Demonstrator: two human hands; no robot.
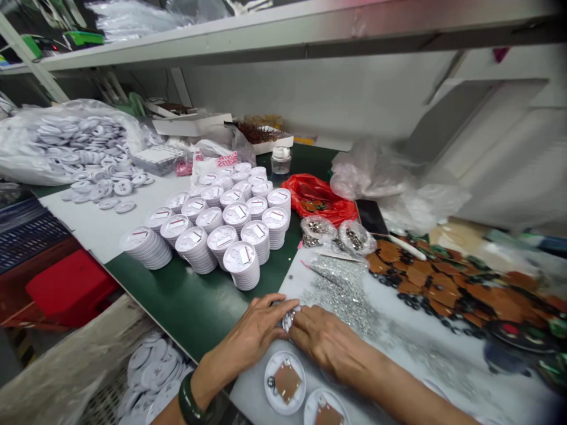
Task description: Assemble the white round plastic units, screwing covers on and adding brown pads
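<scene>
My left hand and my right hand meet at the edge of the pale work sheet. Between them is a small white round plastic housing, mostly covered by my fingers. Left thumb and fingers close around its near side; the curled right fingers press on it from the other side. Just below lies an open white round housing with a brown circuit board and a small black round part in it. Another such housing sits partly in view at the bottom edge.
Stacks of white round housings stand on the green table. Right of my hands are scattered small silvery parts, tweezers and brown circuit boards. Behind are a red bag and bags of metal parts. A shelf runs overhead.
</scene>
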